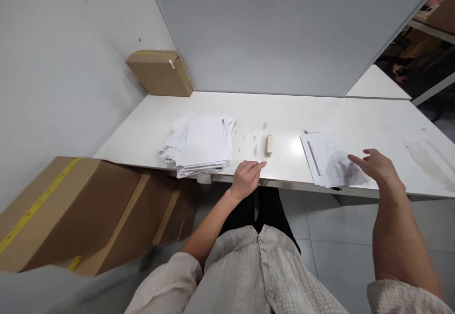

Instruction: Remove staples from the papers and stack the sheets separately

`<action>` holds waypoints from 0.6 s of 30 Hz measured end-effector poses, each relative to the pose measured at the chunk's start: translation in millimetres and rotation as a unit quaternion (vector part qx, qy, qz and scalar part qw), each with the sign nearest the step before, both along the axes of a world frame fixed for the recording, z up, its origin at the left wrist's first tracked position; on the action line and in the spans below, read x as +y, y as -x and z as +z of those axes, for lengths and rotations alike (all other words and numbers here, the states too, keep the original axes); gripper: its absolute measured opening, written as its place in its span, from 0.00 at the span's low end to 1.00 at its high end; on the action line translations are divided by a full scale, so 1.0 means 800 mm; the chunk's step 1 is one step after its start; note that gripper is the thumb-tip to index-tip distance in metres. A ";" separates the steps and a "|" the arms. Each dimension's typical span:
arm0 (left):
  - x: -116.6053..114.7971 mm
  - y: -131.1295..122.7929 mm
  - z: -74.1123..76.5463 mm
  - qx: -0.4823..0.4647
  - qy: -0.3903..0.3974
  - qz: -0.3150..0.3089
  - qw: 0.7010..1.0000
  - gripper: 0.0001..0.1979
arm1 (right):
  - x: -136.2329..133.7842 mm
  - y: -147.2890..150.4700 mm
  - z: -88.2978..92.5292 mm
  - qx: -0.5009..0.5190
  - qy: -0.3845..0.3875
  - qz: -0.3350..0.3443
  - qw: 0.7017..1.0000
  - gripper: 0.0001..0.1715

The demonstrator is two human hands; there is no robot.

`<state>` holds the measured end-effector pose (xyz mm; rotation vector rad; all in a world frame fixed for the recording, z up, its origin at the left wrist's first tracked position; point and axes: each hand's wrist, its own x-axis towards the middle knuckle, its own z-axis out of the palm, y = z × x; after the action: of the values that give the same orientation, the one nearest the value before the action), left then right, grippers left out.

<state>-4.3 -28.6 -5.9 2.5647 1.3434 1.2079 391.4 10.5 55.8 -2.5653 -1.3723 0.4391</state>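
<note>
My left hand [246, 178] is at the front edge of the white desk, its index finger stretched out and the other fingers loosely bent, with nothing visible in it. Just beyond that fingertip lies a small cream object [269, 145], which looks like a mini stapler. My right hand [380, 166] hovers over the right side of a small stack of printed papers [325, 157], thumb and fingers apart, holding nothing. It casts a shadow on the top sheet. Left of the cream object sits a taller, untidy pile of papers [204, 141].
A cardboard box [161, 74] stands at the desk's back left corner, against the wall and the grey partition [266, 34]. Larger cardboard boxes [74, 209] fill the floor at the left. Stains mark the desk top [384, 133] at the right. Shelving [432, 27] shows at upper right.
</note>
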 end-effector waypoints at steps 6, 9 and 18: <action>-0.016 0.101 0.032 0.030 -0.018 0.211 0.977 0.13 | -0.046 0.090 -0.006 0.091 -0.100 0.093 0.986 0.31; -0.007 0.129 0.036 0.073 0.027 0.239 0.968 0.15 | -0.066 0.164 -0.022 0.210 -0.098 0.189 0.954 0.27; 0.002 0.143 0.049 0.100 0.093 0.184 0.973 0.13 | -0.089 0.290 -0.061 0.382 -0.099 0.295 0.871 0.17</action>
<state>-118.9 -26.7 33.6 2.4273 1.9395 0.8170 159.5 -60.5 6.7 -1.4615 -1.6842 1.1753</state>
